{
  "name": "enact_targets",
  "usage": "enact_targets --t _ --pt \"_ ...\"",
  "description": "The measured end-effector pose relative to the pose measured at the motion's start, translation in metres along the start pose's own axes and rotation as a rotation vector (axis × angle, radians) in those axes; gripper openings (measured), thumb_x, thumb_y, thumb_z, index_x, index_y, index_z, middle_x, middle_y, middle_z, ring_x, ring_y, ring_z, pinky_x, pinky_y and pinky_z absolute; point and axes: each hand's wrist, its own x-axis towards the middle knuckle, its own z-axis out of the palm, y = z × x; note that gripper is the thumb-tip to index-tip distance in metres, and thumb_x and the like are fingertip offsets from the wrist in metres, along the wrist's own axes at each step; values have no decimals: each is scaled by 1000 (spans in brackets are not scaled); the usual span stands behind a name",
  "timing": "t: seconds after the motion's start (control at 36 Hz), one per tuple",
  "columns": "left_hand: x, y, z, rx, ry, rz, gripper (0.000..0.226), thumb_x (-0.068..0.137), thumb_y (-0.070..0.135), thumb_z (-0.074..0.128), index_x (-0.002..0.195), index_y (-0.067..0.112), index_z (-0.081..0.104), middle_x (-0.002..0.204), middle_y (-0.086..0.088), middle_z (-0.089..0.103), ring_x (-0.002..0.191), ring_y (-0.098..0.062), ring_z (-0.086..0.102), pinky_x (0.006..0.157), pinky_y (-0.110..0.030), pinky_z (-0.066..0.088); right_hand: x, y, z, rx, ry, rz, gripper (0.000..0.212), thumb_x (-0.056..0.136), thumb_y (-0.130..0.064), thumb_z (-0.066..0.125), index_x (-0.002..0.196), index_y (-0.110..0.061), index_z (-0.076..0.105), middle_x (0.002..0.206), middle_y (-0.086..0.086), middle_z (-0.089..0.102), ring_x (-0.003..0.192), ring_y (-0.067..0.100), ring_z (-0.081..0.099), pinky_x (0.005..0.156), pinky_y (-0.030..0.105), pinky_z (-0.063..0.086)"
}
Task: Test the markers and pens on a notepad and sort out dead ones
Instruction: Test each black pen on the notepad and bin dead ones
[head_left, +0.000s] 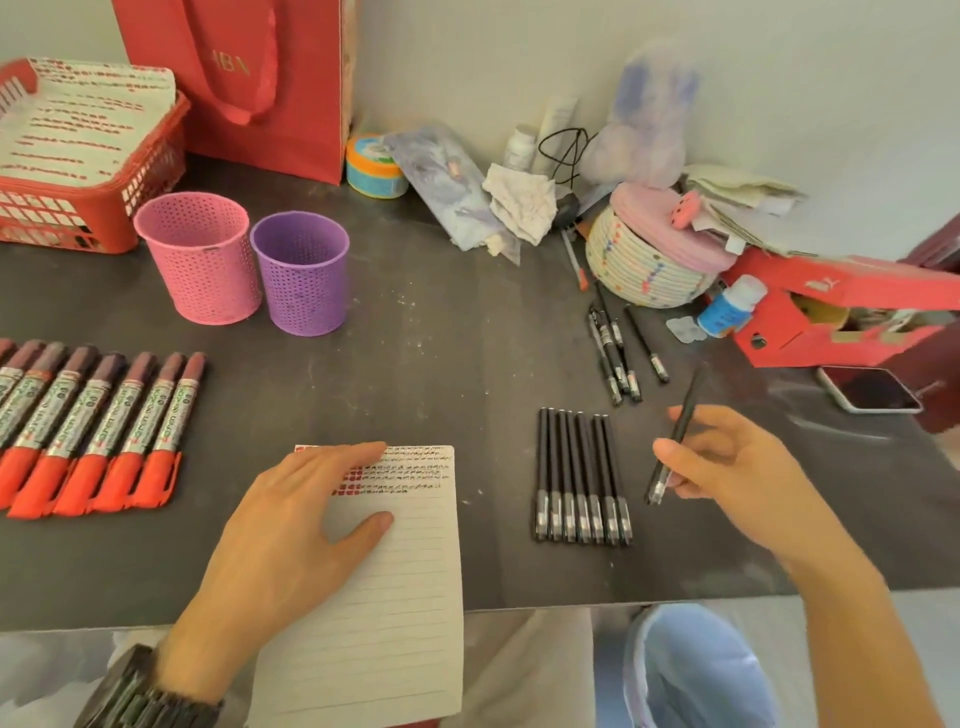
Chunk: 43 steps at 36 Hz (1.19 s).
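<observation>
My left hand (306, 525) lies flat on the lined notepad (395, 597), whose top lines carry red and black test marks. My right hand (727, 467) pinches a thin black pen (675, 441), held tilted just above the table to the right of the pad. Several black pens (582, 478) lie in a neat row between the pad and my right hand. A looser bunch of black pens (618, 353) lies farther back. Several red markers (88, 431) lie side by side at the left.
A pink mesh cup (200, 257) and a purple mesh cup (304, 273) stand behind the markers. A red basket (78, 156) with paper, a red bag (249, 78), a woven basket (649, 260), a red box (831, 312) and a phone (867, 389) crowd the back and right. A blue bin (696, 670) stands below the table edge.
</observation>
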Motion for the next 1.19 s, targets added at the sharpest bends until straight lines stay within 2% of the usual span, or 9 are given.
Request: enact_targets --t 0.06,0.11,0.25,0.44,0.61,0.75,0.83,1.06,1.19 --pt "0 0 1 5 -1 -4 55 81 48 75 131 44 53 124 32 55 118 1 48 101 -31 40 8 13 -9 -106 -22 81 56 80 -38 82 127 -25 54 79 1 77 71 18 75 77 42 62" --pt "0 1 1 8 -3 -22 55 80 49 76 130 45 53 123 31 56 116 -1 50 101 -34 42 11 23 -11 -172 -48 116 55 81 -39 82 125 -33 49 78 0 77 71 19 76 83 46 61" --pt "0 5 1 11 -5 -48 57 78 47 77 130 45 54 122 32 56 114 1 49 101 -34 41 14 35 0 -221 -74 114 54 84 -33 81 130 -26 52 76 -3 77 68 15 75 74 37 63" --pt "1 10 -1 -4 3 -50 55 78 43 78 128 43 55 117 36 52 109 13 38 99 -30 37 20 45 8 -291 -90 119 53 88 -35 78 135 -25 56 76 -11 76 66 12 74 81 40 62" --pt "0 11 -2 -8 8 -49 54 79 45 76 129 42 56 119 32 55 110 11 39 102 -35 39 21 48 11 -315 -64 97 29 90 -27 76 117 -25 64 74 -13 75 63 6 72 59 18 57" --pt "1 12 -4 -15 -1 -44 53 80 48 73 130 43 55 121 30 56 113 6 42 104 -37 40 23 49 12 -341 -66 95 21 90 -31 75 108 -32 63 74 -16 75 63 7 73 70 30 62" --pt "1 12 -4 -10 1 -40 53 81 46 74 130 42 55 120 29 56 114 3 45 105 -38 39 23 49 15 -319 -71 89 20 91 -29 74 106 -32 63 75 -18 74 63 7 73 65 26 61" --pt "0 11 -3 12 3 -33 52 81 47 74 129 43 55 115 39 46 111 10 38 104 -36 38 21 50 20 -292 -65 77 19 91 -29 74 104 -34 62 76 -21 73 64 7 73 63 26 61" --pt "0 11 -2 16 7 -25 51 81 44 75 128 42 56 112 43 44 110 15 35 101 -32 36 19 50 21 -279 -68 68 18 92 -28 73 105 -34 62 77 -23 73 64 6 73 57 18 58"
